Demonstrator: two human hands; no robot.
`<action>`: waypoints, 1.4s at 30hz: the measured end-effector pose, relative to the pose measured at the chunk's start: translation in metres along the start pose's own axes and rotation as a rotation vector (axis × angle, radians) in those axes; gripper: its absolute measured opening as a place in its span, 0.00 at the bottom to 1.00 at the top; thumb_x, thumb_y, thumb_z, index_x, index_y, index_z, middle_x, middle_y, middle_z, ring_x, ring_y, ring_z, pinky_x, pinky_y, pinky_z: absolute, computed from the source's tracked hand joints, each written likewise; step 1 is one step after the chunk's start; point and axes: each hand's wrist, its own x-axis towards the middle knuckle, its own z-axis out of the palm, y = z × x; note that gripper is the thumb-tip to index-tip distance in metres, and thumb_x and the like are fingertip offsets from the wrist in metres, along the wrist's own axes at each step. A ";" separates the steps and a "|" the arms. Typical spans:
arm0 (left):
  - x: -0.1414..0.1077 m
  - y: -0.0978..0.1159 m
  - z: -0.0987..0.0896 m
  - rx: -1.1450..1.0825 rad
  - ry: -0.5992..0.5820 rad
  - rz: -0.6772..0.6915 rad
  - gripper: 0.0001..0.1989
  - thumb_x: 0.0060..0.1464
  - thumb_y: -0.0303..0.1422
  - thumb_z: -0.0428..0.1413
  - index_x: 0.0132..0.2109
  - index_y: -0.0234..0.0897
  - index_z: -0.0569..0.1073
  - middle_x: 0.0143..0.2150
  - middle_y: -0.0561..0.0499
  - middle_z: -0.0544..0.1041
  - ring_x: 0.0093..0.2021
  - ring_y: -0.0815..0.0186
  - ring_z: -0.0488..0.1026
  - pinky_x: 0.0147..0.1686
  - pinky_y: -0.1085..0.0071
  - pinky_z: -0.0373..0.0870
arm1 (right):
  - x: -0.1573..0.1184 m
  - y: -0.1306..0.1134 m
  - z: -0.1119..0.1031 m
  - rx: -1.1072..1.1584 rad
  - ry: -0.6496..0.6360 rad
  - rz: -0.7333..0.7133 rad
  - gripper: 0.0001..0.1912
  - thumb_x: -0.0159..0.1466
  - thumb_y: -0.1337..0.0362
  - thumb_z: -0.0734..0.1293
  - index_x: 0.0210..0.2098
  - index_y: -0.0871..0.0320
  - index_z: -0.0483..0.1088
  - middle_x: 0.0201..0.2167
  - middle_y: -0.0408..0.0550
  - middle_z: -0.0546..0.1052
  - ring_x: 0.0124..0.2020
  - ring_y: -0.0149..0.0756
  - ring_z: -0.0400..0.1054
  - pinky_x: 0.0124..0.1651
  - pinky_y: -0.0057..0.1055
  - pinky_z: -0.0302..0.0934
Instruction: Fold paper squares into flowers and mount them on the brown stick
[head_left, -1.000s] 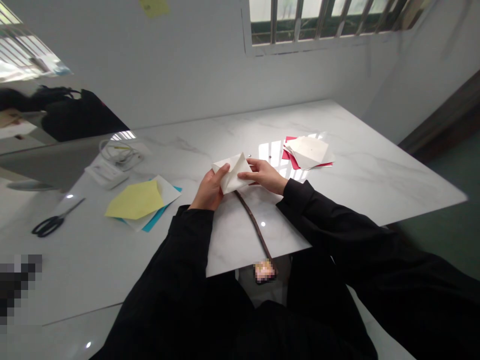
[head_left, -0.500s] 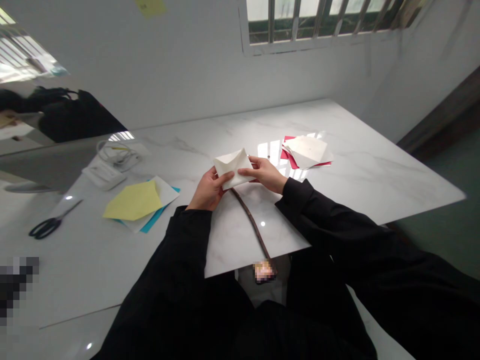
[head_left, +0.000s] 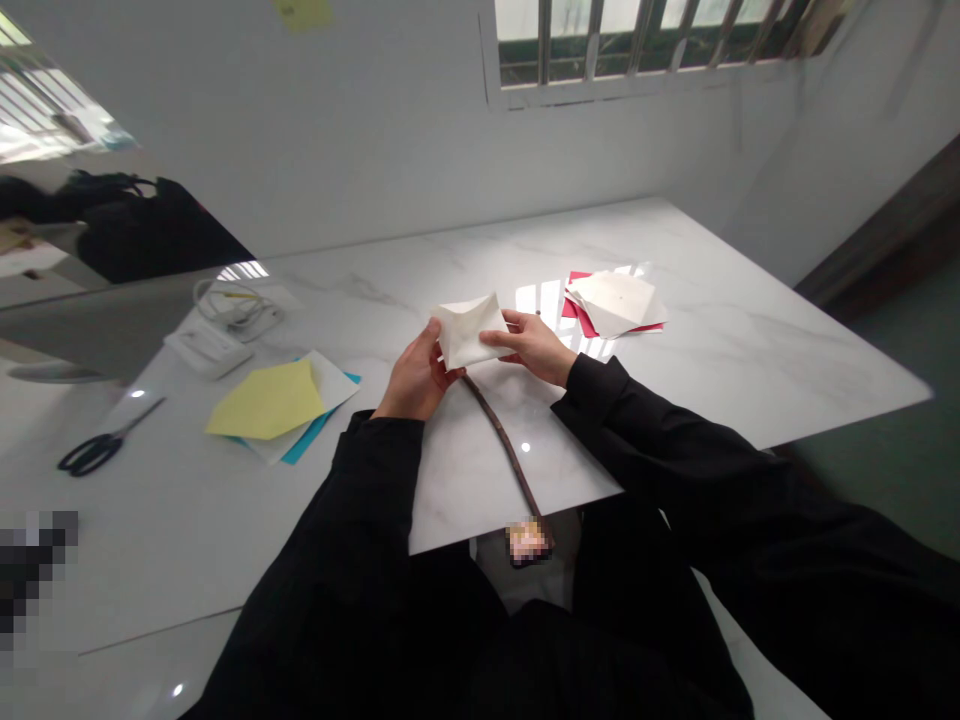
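Observation:
A small cream paper envelope (head_left: 471, 332), its top flap raised, is held up over the table between my two hands. My left hand (head_left: 420, 372) grips its left side, thumb along the left edge and fingers beneath. On the right side, my right hand (head_left: 536, 346) pinches it, thumb on the front and fingers behind. Below the envelope a dark brown strap-like strip (head_left: 502, 435) runs down past the table's front edge to a blurred-out patch (head_left: 529, 541).
Several cream and red paper pieces (head_left: 615, 302) lie at the right. To the left are yellow, white and blue sheets (head_left: 270, 400), black-handled scissors (head_left: 97, 452), and a white box with cables (head_left: 214, 345). A barred window (head_left: 660, 45) is above the marble-patterned table (head_left: 735, 330).
My left thumb has moved from the envelope's front out to its left edge. The envelope has shifted slightly right. My right hand keeps its pinch.

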 end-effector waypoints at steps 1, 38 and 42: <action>0.000 0.000 0.000 0.009 -0.008 0.002 0.27 0.60 0.49 0.66 0.59 0.37 0.78 0.49 0.42 0.83 0.40 0.59 0.80 0.30 0.71 0.76 | 0.000 0.000 0.000 0.008 0.000 0.000 0.24 0.58 0.54 0.79 0.50 0.56 0.75 0.47 0.48 0.82 0.41 0.33 0.76 0.39 0.27 0.68; -0.004 -0.001 0.003 0.131 -0.042 0.087 0.40 0.41 0.42 0.77 0.60 0.33 0.76 0.50 0.38 0.85 0.50 0.49 0.83 0.48 0.59 0.82 | -0.002 0.001 0.002 -0.002 -0.035 0.008 0.26 0.57 0.54 0.81 0.52 0.53 0.76 0.45 0.49 0.84 0.43 0.42 0.79 0.47 0.41 0.76; -0.003 -0.001 0.002 0.132 -0.018 0.105 0.41 0.41 0.41 0.77 0.61 0.34 0.74 0.49 0.40 0.85 0.48 0.51 0.83 0.46 0.62 0.82 | 0.000 0.004 0.002 0.004 -0.058 0.000 0.28 0.56 0.54 0.82 0.53 0.52 0.75 0.44 0.49 0.84 0.44 0.44 0.79 0.48 0.44 0.77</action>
